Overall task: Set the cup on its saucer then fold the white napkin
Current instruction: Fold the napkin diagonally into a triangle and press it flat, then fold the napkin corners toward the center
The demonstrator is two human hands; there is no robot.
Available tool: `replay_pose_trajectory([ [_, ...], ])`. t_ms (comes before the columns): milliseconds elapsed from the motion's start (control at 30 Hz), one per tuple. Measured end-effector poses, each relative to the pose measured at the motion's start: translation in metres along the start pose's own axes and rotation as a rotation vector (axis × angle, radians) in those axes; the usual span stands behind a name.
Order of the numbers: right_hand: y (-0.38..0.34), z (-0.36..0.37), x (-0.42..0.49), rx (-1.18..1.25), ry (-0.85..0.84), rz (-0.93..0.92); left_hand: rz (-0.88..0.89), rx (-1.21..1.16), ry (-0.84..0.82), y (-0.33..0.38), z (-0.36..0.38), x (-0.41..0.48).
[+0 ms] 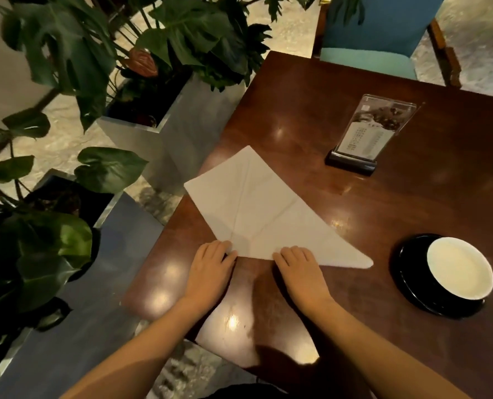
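Now left hand (213, 264) and right hand (300, 269) press flat on the triangular white cloth napkin (268, 214); right of it, black cup (458, 267) tops black saucer (407, 273).

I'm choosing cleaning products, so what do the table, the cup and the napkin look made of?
Table: likely polished wood or veneer, dark and glossy, mirroring lamp spots. Cup: probably glazed ceramic, white inside, dark outside, smooth rim. Napkin: matte white, holding sharp creases; cloth or paper, hard to tell.
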State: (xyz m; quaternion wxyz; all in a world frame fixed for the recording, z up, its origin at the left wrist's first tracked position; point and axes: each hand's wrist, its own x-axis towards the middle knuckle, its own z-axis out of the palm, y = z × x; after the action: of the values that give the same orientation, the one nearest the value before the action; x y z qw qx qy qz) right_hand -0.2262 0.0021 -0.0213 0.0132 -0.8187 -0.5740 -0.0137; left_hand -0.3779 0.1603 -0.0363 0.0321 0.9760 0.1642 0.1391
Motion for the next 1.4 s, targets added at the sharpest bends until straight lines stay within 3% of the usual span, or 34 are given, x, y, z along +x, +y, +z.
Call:
replay_pose_trajectory([
  [433, 0.049, -0.02, -0.044, -0.096, -0.028, -0.011, -0.152, 0.123, -0.073, -0.007, -0.018, -0.04],
  [733, 0.087, -0.05, -0.048, 0.482, -0.19, 0.062, -0.177, 0.094, -0.183, -0.01, -0.029, -0.044],
  [967, 0.087, -0.083, 0.009, 0.932, 0.09, 0.307, -0.354, -0.032, -0.216, -0.012, -0.033, -0.049],
  [1133, 0.075, -0.105, 0.075, 1.079, 0.165, 0.339, -0.565, -0.153, -0.139, -0.013, -0.022, -0.045],
  [1400, 0.058, -0.088, 0.177, 1.109, 0.057, 0.517, -0.773, -0.245, -0.077, -0.007, -0.015, -0.03],
])
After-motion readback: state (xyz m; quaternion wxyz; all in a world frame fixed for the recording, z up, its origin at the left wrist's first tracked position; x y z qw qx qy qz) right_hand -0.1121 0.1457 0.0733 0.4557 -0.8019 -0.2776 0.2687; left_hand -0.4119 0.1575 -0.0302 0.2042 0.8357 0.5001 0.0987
